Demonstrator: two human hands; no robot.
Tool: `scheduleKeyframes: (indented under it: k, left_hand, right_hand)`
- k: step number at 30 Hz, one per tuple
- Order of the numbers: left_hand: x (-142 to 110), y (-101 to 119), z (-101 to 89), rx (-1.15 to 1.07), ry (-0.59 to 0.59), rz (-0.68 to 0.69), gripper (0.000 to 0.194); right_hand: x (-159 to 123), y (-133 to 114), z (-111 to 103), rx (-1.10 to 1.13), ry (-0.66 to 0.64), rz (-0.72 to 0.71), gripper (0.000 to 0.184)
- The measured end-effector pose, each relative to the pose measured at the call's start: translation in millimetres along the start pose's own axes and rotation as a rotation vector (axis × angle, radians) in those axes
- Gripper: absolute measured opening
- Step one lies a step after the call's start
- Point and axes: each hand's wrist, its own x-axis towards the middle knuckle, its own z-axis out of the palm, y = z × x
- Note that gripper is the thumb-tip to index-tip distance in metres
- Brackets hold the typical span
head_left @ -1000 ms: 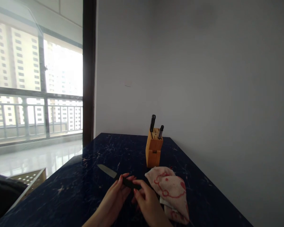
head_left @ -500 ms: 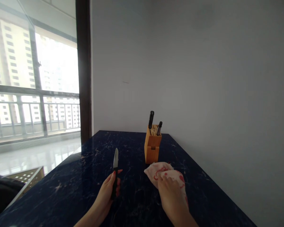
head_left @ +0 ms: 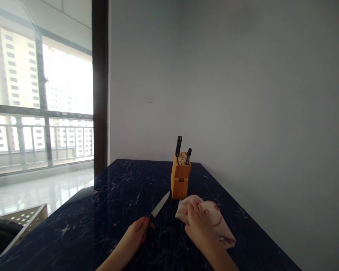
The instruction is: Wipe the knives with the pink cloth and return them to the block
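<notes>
Head view, left to right: the left hand [head_left: 135, 235] was clenched around the dark handle of a knife [head_left: 159, 208], whose pale blade slanted up and to the right above the dark marbled table [head_left: 101, 210], its tip near a wooden knife block [head_left: 180, 180] that held two black-handled tools. The right hand [head_left: 199, 227] lay on a white cloth with red print [head_left: 214, 220], fingers curled over and grasping its near folds. The cloth rested on the table just in front of the block.
</notes>
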Motion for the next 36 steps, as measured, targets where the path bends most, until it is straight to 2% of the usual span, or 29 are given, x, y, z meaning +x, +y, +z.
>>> scheduleKeyframes:
  k: [4, 8, 12, 16, 18, 24, 29, 33, 36]
  left_hand:
    - [-2, 2, -0.7, 0.109, -0.033, -0.012, 0.071]
    - [-6, 10, -2.5, 0.168, -0.104, -0.028, 0.071]
    - [-8, 14, -3.5, 0.216, -0.116, -0.04, 0.062]
    - [-12, 17, -2.5, 0.306, -0.046, 0.089, 0.039]
    - [-15, 19, 0.2, 0.361, -0.025, 0.134, 0.032]
    - [-22, 25, 9.0, 0.461, 0.003, 0.123, 0.031]
    - [-19, 24, 6.9, 0.396, 0.015, 0.134, 0.022]
    - [-19, 23, 6.2, 0.337, 0.009, 0.136, 0.019]
    - [-22, 25, 8.1, 0.45, -0.008, 0.098, 0.023]
  right_hand:
    - [5, -7, 22, 0.164, -0.001, -0.006, 0.033]
    - [11, 1, 34, 0.362, 0.014, -0.013, 0.024]
    - [16, 6, 36, 0.439, 0.088, 0.062, 0.021]
    - [17, -2, 31, 0.599, 0.222, 0.1, 0.011]
    - [16, -9, 29, 0.642, 0.237, 0.084, 0.008]
    - [9, -27, 29, 0.761, 0.12, 0.019, 0.012]
    - [7, -42, 34, 0.823, 0.013, -0.019, 0.013]
    - [9, -47, 36, 0.824, 0.018, 0.009, 0.015]
    - [9, -47, 38, 0.826, 0.048, 0.023, 0.014]
